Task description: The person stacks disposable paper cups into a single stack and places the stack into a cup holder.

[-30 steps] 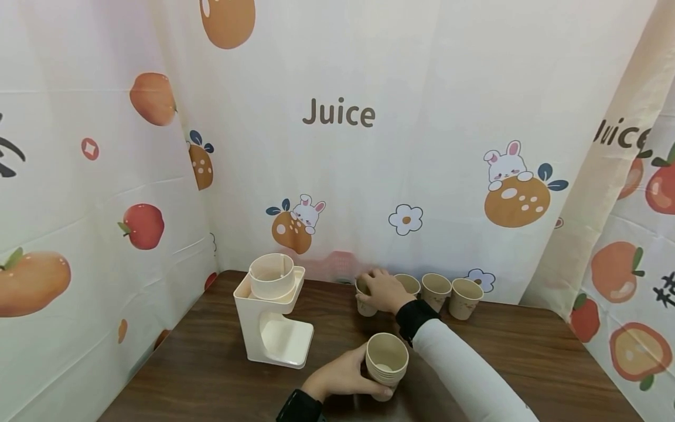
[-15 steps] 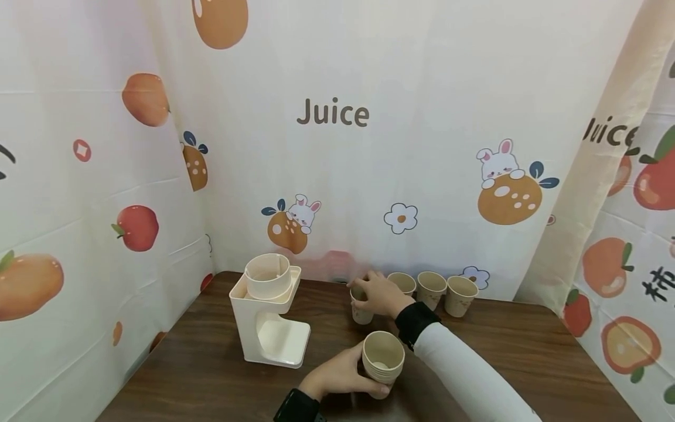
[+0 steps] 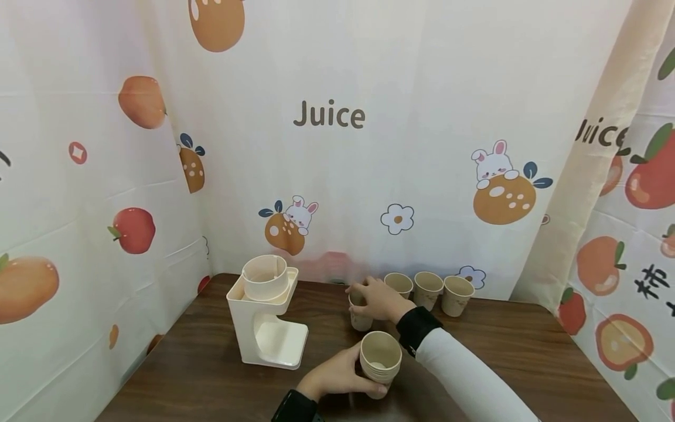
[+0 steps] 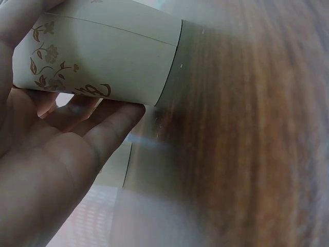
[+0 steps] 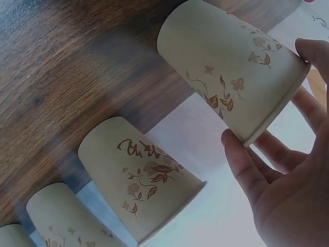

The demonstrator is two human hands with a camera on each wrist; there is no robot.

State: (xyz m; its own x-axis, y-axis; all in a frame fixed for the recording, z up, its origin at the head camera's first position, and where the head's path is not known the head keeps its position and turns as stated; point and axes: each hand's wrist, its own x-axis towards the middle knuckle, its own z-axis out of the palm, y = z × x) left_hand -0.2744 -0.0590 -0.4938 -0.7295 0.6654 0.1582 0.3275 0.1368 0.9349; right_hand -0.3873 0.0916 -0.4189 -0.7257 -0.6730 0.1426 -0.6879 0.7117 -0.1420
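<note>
Although both hands are occupied, as I log it from my remote post, the bearing between single cup and stack is what I judge to govern the coming move. The single cup (image 3: 361, 321) stands at the far side of the table (image 3: 532, 357), left of a row of three cups (image 3: 427, 298). Right hand (image 3: 381, 300): fingers and thumb bent over the rim from above, spread no wider than the mouth, gripping the cup; the right wrist view confirms contact. Whether its base touches the wood I cannot tell. Left hand (image 3: 340, 373): curled round the cup stack (image 3: 384, 369) from its left side, nearer the person, thumb and fingers parted by the stack's width. From the right hand, the stack bears toward the person and slightly right; the two are near but apart. Long axes are both close to upright, mouths up, so I find little turning called for. For the single cup the right hand is the nearer, being already on it. White appliance (image 3: 246, 334): left of both hands, untouched.
</note>
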